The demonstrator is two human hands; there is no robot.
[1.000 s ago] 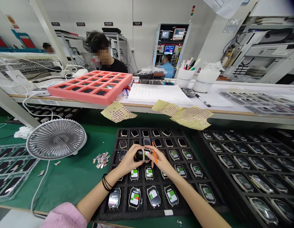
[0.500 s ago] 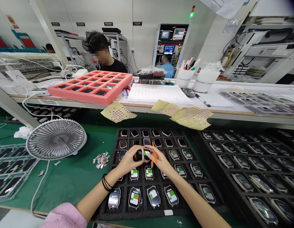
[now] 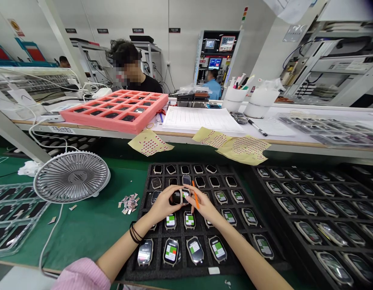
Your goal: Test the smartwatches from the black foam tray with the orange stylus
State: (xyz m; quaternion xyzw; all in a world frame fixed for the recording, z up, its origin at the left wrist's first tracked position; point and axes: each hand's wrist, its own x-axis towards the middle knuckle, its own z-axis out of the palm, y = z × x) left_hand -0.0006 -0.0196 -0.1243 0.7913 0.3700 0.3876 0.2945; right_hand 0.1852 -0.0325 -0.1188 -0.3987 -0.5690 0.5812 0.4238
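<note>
Over the middle of a black foam tray (image 3: 214,271), my left hand (image 3: 164,204) curls its fingers around a smartwatch without a strap (image 3: 185,195), its screen lit white and green. A dark-screened watch (image 3: 176,196) appears right beside it, within the left hand's curve; whether it is held or lies in the tray, I cannot tell. My right hand (image 3: 204,206) is closed, with a thin orange stick (image 3: 195,195) between its fingers, and its thumb reaches onto the lit watch. Around both hands, similar watches sit in the tray's compartments, some lit, some dark.
A second black tray of watches (image 3: 295,237) stands at right. At left are a grey fan (image 3: 72,177), a heap of small tabs (image 3: 128,203) and a clear tray (image 3: 14,217). The shelf ahead bears a pink foam tray (image 3: 132,127) and papers (image 3: 201,119); yellow sheets (image 3: 151,143) hang from its edge.
The lit watch and the orange stick have shifted very slightly to the left with my right hand. The green light on the signal tower behind has gone out.
</note>
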